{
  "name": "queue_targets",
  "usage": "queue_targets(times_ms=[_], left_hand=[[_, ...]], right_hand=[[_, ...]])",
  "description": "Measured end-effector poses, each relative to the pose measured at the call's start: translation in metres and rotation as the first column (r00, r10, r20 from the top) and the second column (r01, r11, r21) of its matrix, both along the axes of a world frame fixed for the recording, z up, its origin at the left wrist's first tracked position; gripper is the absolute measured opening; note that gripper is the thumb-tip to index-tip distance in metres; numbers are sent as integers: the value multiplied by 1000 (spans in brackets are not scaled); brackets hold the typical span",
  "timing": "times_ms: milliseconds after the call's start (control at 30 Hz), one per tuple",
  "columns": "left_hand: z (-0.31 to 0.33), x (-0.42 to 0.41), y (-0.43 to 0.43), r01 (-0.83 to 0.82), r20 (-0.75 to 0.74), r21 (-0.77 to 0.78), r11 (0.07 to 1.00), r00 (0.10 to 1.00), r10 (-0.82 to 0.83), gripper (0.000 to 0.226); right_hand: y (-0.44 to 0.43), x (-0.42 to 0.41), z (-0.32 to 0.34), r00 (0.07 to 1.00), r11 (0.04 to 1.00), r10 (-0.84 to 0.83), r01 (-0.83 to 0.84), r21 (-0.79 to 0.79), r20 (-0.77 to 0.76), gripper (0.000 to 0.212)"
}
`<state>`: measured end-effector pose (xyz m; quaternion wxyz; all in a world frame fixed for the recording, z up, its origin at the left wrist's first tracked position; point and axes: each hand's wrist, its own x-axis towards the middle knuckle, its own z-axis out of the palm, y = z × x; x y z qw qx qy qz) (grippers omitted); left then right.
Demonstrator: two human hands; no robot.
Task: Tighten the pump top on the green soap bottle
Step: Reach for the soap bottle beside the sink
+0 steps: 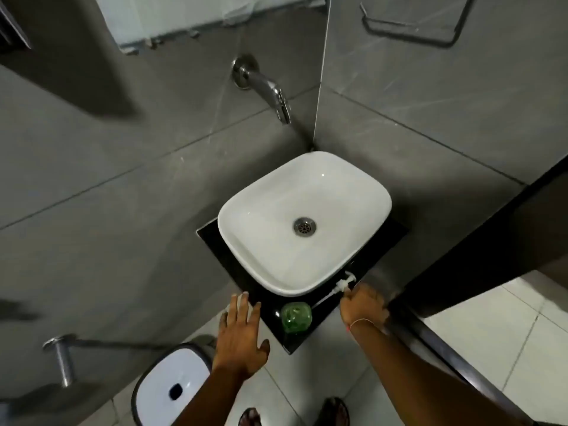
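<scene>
White ceramic basin (pixel 307 192) holds nothing but its steel drain (pixel 304 226); green translucent soap bottle (pixel 296 315) stands uncapped on black counter (pixel 307 336); right hand (pixel 364 305) pinches white plastic pump top (pixel 345 282); left hand (pixel 241 330) spread flat, holding nothing.

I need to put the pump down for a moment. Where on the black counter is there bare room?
Little room. The white basin covers most of the black counter. Free patches: the left strip between basin and wall, and the near corner below the green soap bottle. The front edge is crowded: left hand, bottle, pump top and right hand.
</scene>
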<state>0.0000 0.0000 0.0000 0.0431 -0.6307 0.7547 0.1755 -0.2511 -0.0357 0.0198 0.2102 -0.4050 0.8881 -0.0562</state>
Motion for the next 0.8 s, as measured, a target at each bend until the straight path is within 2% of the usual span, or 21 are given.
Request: queue_targets(times_ms=[133,300,367,567,733,800], left_hand=[[-23,-10,-1,-30,-36,71,997,999,33,88],[-38,-22,-10,-106,-201,97,990,972,124,94],[-40,-28,-12,-127,-265,98,987,953,149,92],[-43,-38,-14,-164,-366,53,985,914,172,73],[-48,-37,-16,-176,-395,40,984,902,177,69],[-50,-35,-17,-174,-394,43,984,902,177,70]], right_hand=[[-18,-8,-19,959,977,-202,182,111,199,57],[-34,-11,-38,793,894,-435,437,100,426,68],[-37,-12,-44,748,870,-475,477,120,463,71],[-42,-16,-57,692,837,-521,528,141,499,77],[-35,-15,-49,616,795,-546,595,120,567,63],[-25,-11,-33,638,771,-495,635,-40,590,47]])
